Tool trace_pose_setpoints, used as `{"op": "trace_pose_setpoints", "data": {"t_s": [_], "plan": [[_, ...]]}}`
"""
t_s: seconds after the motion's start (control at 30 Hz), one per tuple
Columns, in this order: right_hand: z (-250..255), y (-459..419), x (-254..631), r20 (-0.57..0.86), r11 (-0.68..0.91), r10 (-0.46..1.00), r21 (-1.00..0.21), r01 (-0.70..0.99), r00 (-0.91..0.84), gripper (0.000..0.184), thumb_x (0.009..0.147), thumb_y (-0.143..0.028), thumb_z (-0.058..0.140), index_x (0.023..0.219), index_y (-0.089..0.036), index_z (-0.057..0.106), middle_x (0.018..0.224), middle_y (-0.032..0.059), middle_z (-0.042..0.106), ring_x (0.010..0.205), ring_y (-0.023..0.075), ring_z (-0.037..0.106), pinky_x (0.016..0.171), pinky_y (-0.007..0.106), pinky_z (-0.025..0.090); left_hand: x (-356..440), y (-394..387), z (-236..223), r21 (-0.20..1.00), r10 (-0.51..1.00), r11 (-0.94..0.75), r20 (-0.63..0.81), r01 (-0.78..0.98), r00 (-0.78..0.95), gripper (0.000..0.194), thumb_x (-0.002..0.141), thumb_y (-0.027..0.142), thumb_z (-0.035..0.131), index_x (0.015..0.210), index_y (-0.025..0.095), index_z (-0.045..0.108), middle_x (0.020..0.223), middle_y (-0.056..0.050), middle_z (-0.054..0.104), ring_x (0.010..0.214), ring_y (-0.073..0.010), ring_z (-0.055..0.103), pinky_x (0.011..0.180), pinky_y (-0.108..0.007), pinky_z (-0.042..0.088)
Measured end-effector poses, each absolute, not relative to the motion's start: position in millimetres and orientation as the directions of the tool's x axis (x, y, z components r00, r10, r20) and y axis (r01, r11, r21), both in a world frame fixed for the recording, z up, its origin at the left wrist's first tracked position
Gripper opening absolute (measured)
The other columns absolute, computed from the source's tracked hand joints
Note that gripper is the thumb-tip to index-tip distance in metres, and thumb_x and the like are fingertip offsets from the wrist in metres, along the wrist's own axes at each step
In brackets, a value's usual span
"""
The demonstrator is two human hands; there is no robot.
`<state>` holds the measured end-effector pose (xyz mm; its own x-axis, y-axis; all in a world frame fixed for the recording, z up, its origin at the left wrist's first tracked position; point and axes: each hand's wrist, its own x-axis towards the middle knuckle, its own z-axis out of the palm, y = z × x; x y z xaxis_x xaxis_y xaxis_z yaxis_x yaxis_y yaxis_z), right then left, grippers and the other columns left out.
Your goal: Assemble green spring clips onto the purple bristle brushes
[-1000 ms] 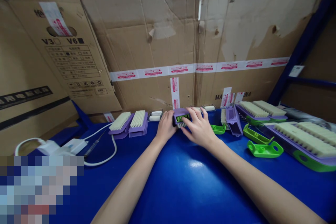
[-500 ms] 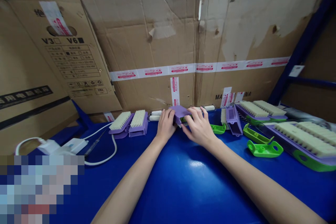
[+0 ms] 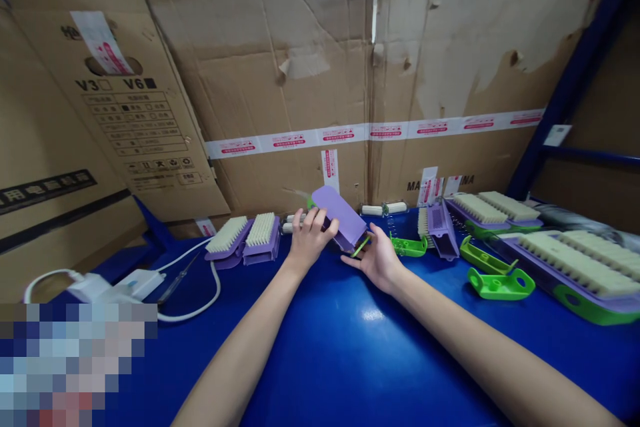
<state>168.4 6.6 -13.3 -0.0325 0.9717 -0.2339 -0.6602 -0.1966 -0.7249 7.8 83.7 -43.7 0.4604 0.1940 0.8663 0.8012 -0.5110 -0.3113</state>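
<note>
My left hand (image 3: pixel 309 238) and my right hand (image 3: pixel 377 259) together hold a purple scrub brush (image 3: pixel 342 216) lifted a little above the blue table (image 3: pixel 350 347), its smooth back turned up and tilted. The left hand's fingers curl over its left end. My right hand cups its lower right end from beneath, where a green edge shows. The bristles are hidden from view.
Two purple brushes (image 3: pixel 245 238) lie bristles-up at the left. Green handles (image 3: pixel 495 273) and more brushes (image 3: pixel 575 260) lie at the right. A white charger and cable (image 3: pixel 140 280) sit at the far left. Cardboard boxes (image 3: pixel 300 80) wall the back.
The brush has been raised off the table and turned, so its purple back now faces up; the right hand moved from on top of it to under its right end.
</note>
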Motion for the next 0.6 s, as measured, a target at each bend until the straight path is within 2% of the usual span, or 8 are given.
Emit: {"op": "trace_pose_setpoints", "data": {"t_s": [0.1, 0.2, 0.3, 0.4, 0.47, 0.5, 0.57, 0.6], "plan": [[-11.8, 6.4, 168.5, -0.186, -0.157, 0.982, -0.744, -0.65, -0.025, 0.027, 0.088, -0.032, 0.031, 0.097, -0.018, 0.052, 0.066, 0.0015, 0.061, 0.062, 0.0175, 0.063, 0.063, 0.037, 0.053, 10.0, 82.0, -41.9, -0.274, 0.246, -0.486, 0.868, 0.83, 0.43, 0.034, 0.077, 0.006, 0.05, 0.104, 0.027, 0.055, 0.114, -0.009, 0.056, 0.11, -0.0238, 0.049, 0.101, -0.05, 0.027], [-10.6, 5.2, 168.1, -0.098, -0.062, 0.995, -0.813, -0.579, 0.031, 0.033, 0.087, -0.033, 0.03, 0.114, -0.02, 0.044, 0.064, -0.0007, 0.057, 0.058, 0.0193, 0.063, 0.051, 0.036, 0.054, 9.8, 81.1, -43.1, -0.225, 0.296, -0.479, 0.868, 0.848, 0.398, 0.035, 0.074, 0.007, 0.051, 0.105, 0.021, 0.053, 0.113, -0.014, 0.055, 0.109, -0.0272, 0.049, 0.099, -0.052, 0.029], [-12.3, 1.2, 166.9, 0.033, 0.062, 0.994, -0.951, -0.304, 0.1, 0.053, 0.084, -0.041, 0.04, 0.133, -0.026, 0.025, 0.07, -0.0026, 0.055, 0.051, 0.0182, 0.06, 0.039, 0.031, 0.05, 7.8, 81.8, -45.7, -0.176, 0.328, -0.508, 0.866, 0.843, 0.378, 0.037, 0.07, 0.01, 0.054, 0.107, 0.017, 0.05, 0.112, -0.016, 0.054, 0.108, -0.0289, 0.05, 0.099, -0.051, 0.031], [-16.4, -4.6, 166.9, 0.172, 0.159, 0.974, -0.983, 0.095, 0.15, 0.066, 0.082, -0.047, 0.045, 0.138, -0.025, 0.018, 0.082, 0.0015, 0.056, 0.054, 0.0168, 0.059, 0.043, 0.033, 0.052, 6.0, 83.0, -46.2, -0.129, 0.347, -0.532, 0.869, 0.837, 0.354, 0.042, 0.069, 0.014, 0.056, 0.11, 0.014, 0.046, 0.11, -0.017, 0.054, 0.106, -0.0295, 0.05, 0.098, -0.05, 0.033], [-18.3, -7.6, 169.8, 0.378, 0.29, 0.911, -0.872, 0.394, 0.167, 0.066, 0.083, -0.049, 0.044, 0.139, -0.021, 0.022, 0.096, 0.0088, 0.057, 0.067, 0.0193, 0.061, 0.059, 0.039, 0.055, 4.8, 83.5, -45.3, -0.104, 0.357, -0.537, 0.871, 0.837, 0.337, 0.045, 0.068, 0.018, 0.058, 0.111, 0.013, 0.043, 0.108, -0.017, 0.054, 0.104, -0.03, 0.051, 0.096, -0.049, 0.035], [-18.6, -8.2, 172.4, 0.51, 0.372, 0.851, -0.757, 0.537, 0.129, 0.066, 0.083, -0.048, 0.045, 0.139, -0.019, 0.025, 0.105, 0.0129, 0.054, 0.078, 0.0222, 0.061, 0.068, 0.042, 0.054, 4.3, 83.7, -44.9, -0.092, 0.369, -0.538, 0.868, 0.838, 0.332, 0.047, 0.068, 0.019, 0.059, 0.111, 0.013, 0.043, 0.106, -0.017, 0.055, 0.102, -0.0304, 0.051, 0.095, -0.048, 0.036], [-17.8, -7.5, 179.4, 0.721, 0.512, 0.691, -0.436, 0.741, -0.053, 0.067, 0.081, -0.046, 0.051, 0.138, -0.016, 0.031, 0.121, 0.0183, 0.047, 0.103, 0.029, 0.053, 0.085, 0.046, 0.047, 3.4, 84.0, -44.2, -0.059, 0.406, -0.53, 0.859, 0.846, 0.314, 0.049, 0.066, 0.021, 0.06, 0.111, 0.013, 0.042, 0.105, -0.016, 0.055, 0.1, -0.0311, 0.052, 0.092, -0.048, 0.038], [-17.1, -6.2, 183.2, 0.771, 0.558, 0.614, -0.272, 0.784, -0.169, 0.065, 0.081, -0.044, 0.052, 0.137, -0.015, 0.034, 0.126, 0.0191, 0.044, 0.113, 0.0312, 0.046, 0.09, 0.048, 0.043, 3.2, 84.1, -44.1, -0.043, 0.424, -0.522, 0.854, 0.852, 0.303, 0.05, 0.065, 0.022, 0.06, 0.111, 0.014, 0.042, 0.104, -0.016, 0.055, 0.1, -0.0313, 0.052, 0.091, -0.048, 0.038]]}}
